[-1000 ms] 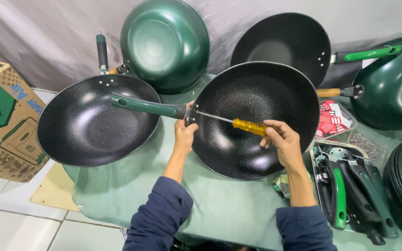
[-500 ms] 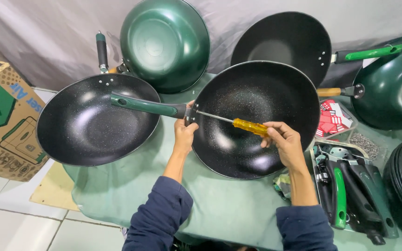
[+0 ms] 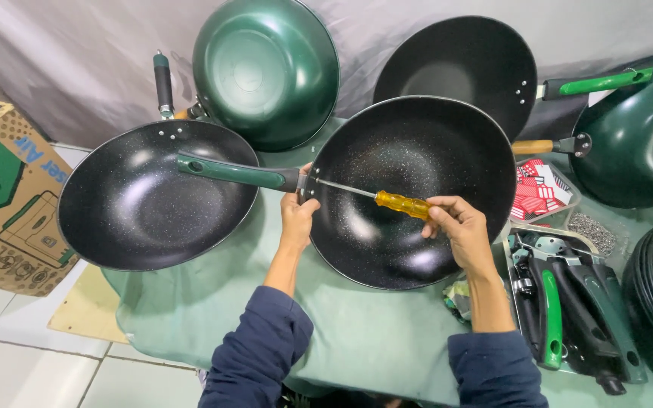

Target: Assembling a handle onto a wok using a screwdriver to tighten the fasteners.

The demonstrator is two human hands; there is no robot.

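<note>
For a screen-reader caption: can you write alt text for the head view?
The right hand drives a yellow-handled screwdriver at a black wok's rim, while the left hand steadies its green handle.

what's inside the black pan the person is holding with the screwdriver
Inside the black pan only the screwdriver reaches in, its tip at the handle joint by the left hand; the right hand covers its handle end.

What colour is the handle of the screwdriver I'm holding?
Translucent amber-yellow. The screwdriver handle shows best in the head view, gripped by the right hand.
</note>
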